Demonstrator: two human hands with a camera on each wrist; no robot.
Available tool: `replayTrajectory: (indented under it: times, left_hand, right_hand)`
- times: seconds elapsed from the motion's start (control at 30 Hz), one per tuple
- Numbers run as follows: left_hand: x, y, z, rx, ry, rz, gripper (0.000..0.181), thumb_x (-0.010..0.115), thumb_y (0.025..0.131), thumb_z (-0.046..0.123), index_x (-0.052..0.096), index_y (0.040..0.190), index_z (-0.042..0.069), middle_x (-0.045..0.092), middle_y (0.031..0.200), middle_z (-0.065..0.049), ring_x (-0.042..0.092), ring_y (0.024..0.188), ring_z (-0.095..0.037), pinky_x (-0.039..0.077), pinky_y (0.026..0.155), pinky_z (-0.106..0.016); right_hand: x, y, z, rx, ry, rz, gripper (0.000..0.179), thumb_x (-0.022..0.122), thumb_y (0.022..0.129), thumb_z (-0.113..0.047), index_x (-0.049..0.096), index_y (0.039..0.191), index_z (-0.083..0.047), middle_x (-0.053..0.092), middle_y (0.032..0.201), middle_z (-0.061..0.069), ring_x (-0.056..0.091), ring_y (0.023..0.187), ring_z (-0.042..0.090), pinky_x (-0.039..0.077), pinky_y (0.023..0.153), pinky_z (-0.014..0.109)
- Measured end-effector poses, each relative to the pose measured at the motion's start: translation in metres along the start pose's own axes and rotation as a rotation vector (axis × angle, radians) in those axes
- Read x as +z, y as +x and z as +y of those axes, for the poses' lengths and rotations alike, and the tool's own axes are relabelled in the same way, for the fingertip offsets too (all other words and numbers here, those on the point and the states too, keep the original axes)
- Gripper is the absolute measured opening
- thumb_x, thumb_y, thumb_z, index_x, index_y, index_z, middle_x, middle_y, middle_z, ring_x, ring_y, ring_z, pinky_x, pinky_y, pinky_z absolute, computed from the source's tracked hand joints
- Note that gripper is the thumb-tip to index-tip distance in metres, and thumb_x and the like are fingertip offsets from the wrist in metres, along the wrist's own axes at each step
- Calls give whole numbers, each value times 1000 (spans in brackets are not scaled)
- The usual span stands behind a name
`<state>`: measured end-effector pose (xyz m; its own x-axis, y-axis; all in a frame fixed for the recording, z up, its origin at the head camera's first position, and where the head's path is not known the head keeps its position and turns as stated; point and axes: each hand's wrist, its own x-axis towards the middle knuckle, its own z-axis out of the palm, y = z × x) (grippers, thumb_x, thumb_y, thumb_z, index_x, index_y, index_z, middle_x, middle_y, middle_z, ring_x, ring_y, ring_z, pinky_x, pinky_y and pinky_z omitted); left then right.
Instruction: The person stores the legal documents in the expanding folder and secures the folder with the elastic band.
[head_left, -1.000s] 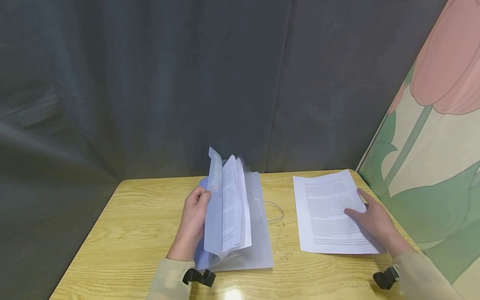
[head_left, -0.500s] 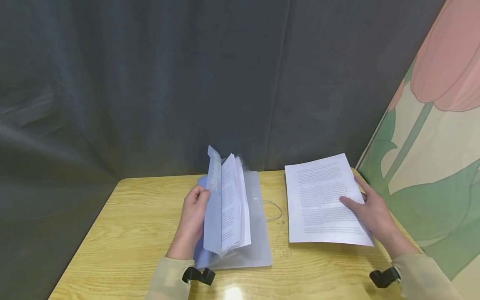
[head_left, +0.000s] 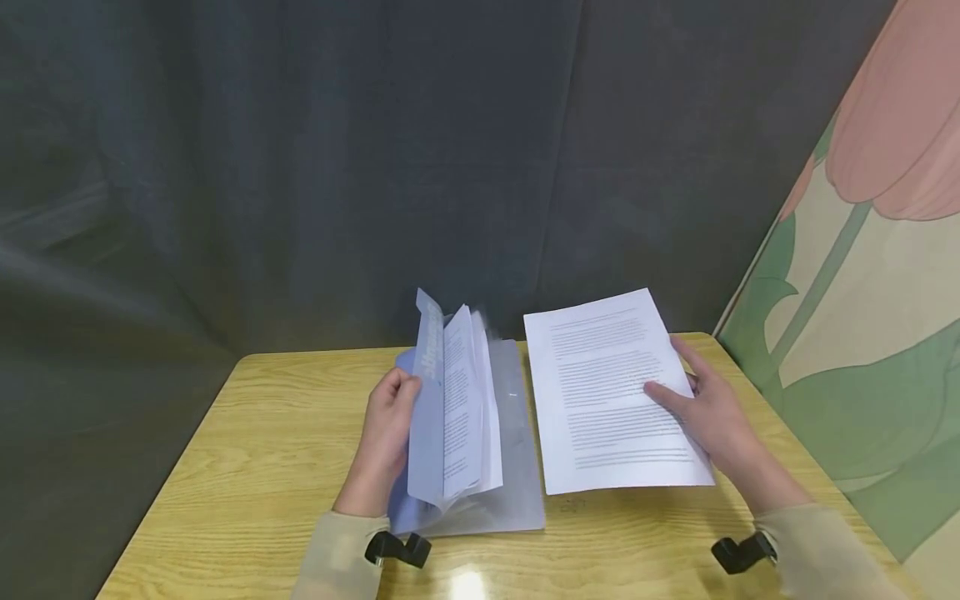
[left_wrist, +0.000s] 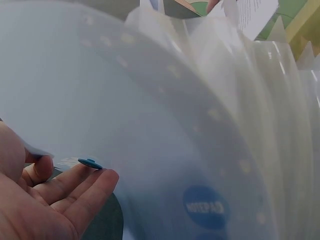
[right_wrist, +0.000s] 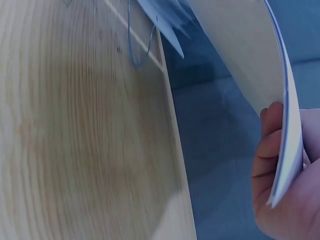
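A bluish translucent expanding file folder [head_left: 425,442] lies opened on the table, with printed sheets [head_left: 461,408] standing between its pockets. My left hand [head_left: 386,429] pinches the edge of its cover, thumb on top, and holds it raised. In the left wrist view the clear pocket dividers [left_wrist: 235,90] fan out beyond the cover [left_wrist: 125,100]. Held up just right of the folder is a thin stack of printed paper [head_left: 607,400]. My right hand [head_left: 708,412] grips its right edge, the thumb on the printed face and the fingers [right_wrist: 267,150] behind.
A loop of elastic cord [right_wrist: 137,55] sticks out from the folder's side over the wooden table [head_left: 300,450]. Behind the table hangs a dark curtain [head_left: 375,167]. A wall with a painted tulip [head_left: 892,150] borders the right side.
My right hand has lifted the paper stack off the table and brought it left, close to the folder. The left hand keeps its hold on the cover.
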<state>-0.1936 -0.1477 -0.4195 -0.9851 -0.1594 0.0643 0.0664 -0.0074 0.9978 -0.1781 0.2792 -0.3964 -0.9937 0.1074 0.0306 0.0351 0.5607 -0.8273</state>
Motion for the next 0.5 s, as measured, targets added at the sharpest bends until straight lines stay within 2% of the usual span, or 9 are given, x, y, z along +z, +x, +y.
replayTrajectory:
  times: [0.33, 0.5]
  left_hand:
    - [0, 0, -1, -11, -1, -1, 19, 53, 109, 13, 53, 91, 7, 47, 88, -6, 50, 86, -22, 39, 70, -29]
    - [1, 0, -2, -12, 3, 2, 19, 53, 108, 13, 51, 90, 8, 44, 86, -6, 48, 84, -22, 37, 69, -29]
  right_hand:
    - [26, 1, -15, 7, 50, -76, 96, 76, 106, -35, 13, 178, -29, 55, 155, 31, 76, 97, 27, 59, 77, 33]
    - [37, 5, -18, -25, 72, -95, 95, 77, 106, -33, 16, 178, -26, 55, 155, 31, 75, 96, 27, 59, 77, 34]
